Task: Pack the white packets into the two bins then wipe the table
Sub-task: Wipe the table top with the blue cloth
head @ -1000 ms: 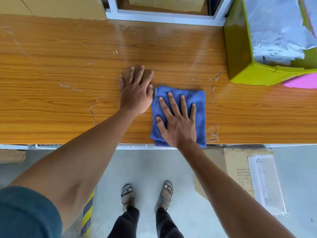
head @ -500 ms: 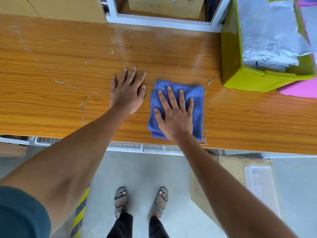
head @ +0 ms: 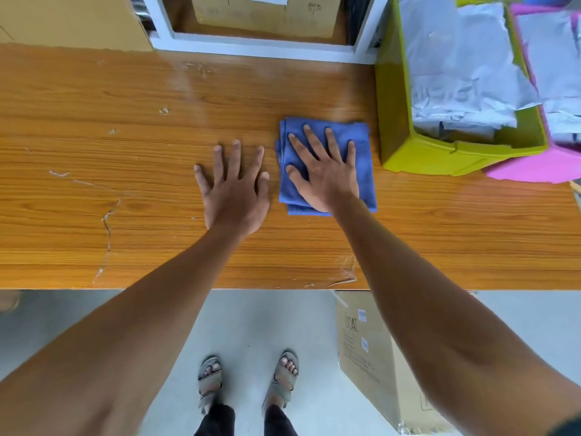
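Wiping is the step I judge to be in hand: the table (head: pixel 125 190) shows no loose packets on its wood-grain surface, only scratches and a few small pale flecks toward the left.

At the far right of the table stands the green bin (head: pixel 408 158), and touching it on the right the pink bin (head: pixel 534 171). Both hold the white packets (head: pixel 456 73), crumpled and piled to the rims. I take the packing step as done.

The blue cloth (head: pixel 364 180), folded into a square, lies flat on the table just beside the near-left corner of the green bin, without touching it as far as I can tell.

My right hand (head: pixel 327 177) lies open on the cloth, fingers spread, palm pressing down; it pins the cloth, it does not grip it. My left hand (head: pixel 234 193) is open too, flat on bare wood just left of the cloth, holding nothing.

The next move calls for steady downward pressure and a sweep leftward across the unwiped span, with the left hand lifted out of the path. The cloth may unfold if pressure drops.
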`<state>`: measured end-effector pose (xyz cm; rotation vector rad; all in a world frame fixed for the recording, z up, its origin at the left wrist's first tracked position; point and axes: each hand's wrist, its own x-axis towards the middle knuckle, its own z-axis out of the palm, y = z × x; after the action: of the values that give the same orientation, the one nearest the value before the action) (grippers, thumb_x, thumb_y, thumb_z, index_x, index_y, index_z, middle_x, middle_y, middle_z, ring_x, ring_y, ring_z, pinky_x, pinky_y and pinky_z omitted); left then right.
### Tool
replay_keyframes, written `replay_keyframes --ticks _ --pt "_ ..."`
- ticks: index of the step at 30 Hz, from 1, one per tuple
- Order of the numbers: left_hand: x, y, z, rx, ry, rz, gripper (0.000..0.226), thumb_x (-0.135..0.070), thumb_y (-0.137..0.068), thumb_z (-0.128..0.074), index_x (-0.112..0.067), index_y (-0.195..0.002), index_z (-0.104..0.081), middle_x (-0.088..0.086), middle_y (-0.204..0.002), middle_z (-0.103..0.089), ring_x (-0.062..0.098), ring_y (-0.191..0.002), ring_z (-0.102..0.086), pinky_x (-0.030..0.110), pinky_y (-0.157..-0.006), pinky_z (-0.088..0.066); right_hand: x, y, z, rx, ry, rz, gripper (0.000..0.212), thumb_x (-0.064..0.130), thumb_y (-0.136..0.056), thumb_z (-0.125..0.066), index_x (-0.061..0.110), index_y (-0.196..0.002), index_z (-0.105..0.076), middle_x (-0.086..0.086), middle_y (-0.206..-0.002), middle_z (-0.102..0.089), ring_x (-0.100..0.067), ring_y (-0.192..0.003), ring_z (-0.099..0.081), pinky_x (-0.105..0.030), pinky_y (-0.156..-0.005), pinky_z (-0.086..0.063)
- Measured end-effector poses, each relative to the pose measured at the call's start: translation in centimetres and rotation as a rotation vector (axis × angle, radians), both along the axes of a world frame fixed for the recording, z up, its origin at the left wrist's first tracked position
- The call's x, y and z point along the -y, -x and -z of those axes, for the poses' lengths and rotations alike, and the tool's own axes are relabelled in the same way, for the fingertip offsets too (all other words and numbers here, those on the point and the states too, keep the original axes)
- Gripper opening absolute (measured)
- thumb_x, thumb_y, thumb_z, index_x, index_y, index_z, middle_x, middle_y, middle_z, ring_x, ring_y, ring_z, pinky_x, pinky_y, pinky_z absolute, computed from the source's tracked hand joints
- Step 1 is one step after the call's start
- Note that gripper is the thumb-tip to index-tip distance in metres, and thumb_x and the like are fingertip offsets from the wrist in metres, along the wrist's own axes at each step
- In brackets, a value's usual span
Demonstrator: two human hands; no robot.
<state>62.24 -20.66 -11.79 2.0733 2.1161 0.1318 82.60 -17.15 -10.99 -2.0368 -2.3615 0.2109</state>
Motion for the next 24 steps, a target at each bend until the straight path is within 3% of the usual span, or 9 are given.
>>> replay_keyframes --ticks 3,6,10,15,18,24 --pt "0.1 -0.1 -0.2 0.002 0.005 -0.001 0.058 -0.058 -0.108 -0.007 -0.050 -0.165 -0.004 -0.007 -0.178 0.007 0.029 -0.163 0.011 0.070 -0.125 0.002 0.4 -0.2 0.4 -0.005 -0.013 0.014 0.069 0.071 -0.102 -0.017 0.045 -0.167 -0.010 0.013 -0.176 -0.004 -0.028 -0.163 -0.003 -0.072 -0.123 -0.007" --pt "0.1 -0.1 -0.6 0.010 0.017 0.003 0.059 -0.059 -0.108 -0.008 -0.050 -0.165 -0.006 -0.006 -0.178 0.005 0.029 -0.163 0.010 0.071 -0.124 0.002 6.0 -0.5 0.5 -0.021 -0.059 0.023 0.068 0.068 -0.104 -0.025 0.042 -0.167 -0.018 0.011 -0.177 -0.007 -0.029 -0.163 -0.007 -0.072 -0.123 -0.009" --pt "0.1 -0.1 -0.7 0.021 0.020 0.007 0.059 -0.059 -0.108 -0.012 -0.049 -0.165 -0.010 -0.005 -0.178 0.002 0.030 -0.163 0.009 0.071 -0.124 0.002 12.1 -1.3 0.5 0.012 -0.027 -0.014 0.069 0.069 -0.105 -0.024 0.042 -0.167 -0.012 0.011 -0.177 0.000 -0.029 -0.163 -0.001 -0.071 -0.124 -0.006" --pt "0.0 -0.2 -0.3 -0.009 0.022 0.006 0.059 -0.060 -0.107 -0.009 -0.050 -0.165 -0.004 -0.006 -0.178 0.007 0.031 -0.163 0.012 0.071 -0.124 0.003 4.7 -2.2 0.3 0.011 -0.002 -0.027 0.072 0.076 -0.101 -0.023 0.047 -0.166 -0.009 0.016 -0.176 0.001 -0.028 -0.163 -0.002 -0.076 -0.121 -0.009" --pt "0.0 -0.1 0.0 -0.009 0.011 0.003 0.059 -0.060 -0.107 -0.009 -0.049 -0.165 -0.004 -0.006 -0.178 0.007 0.030 -0.163 0.012 0.070 -0.124 0.002 -0.1 -2.4 0.0 0.033 0.050 0.019 0.075 0.080 -0.098 -0.013 0.049 -0.165 0.000 0.016 -0.176 0.006 -0.031 -0.163 0.003 -0.077 -0.120 -0.005" --pt "0.0 -0.1 -0.3 -0.011 0.021 0.006 0.059 -0.060 -0.107 -0.006 -0.050 -0.165 -0.003 -0.006 -0.178 0.008 0.031 -0.163 0.012 0.071 -0.124 0.002 5.0 -0.7 -0.2 0.014 0.059 0.002 0.081 0.083 -0.096 -0.012 0.045 -0.166 0.000 0.012 -0.176 0.008 -0.033 -0.163 0.004 -0.077 -0.120 -0.004"
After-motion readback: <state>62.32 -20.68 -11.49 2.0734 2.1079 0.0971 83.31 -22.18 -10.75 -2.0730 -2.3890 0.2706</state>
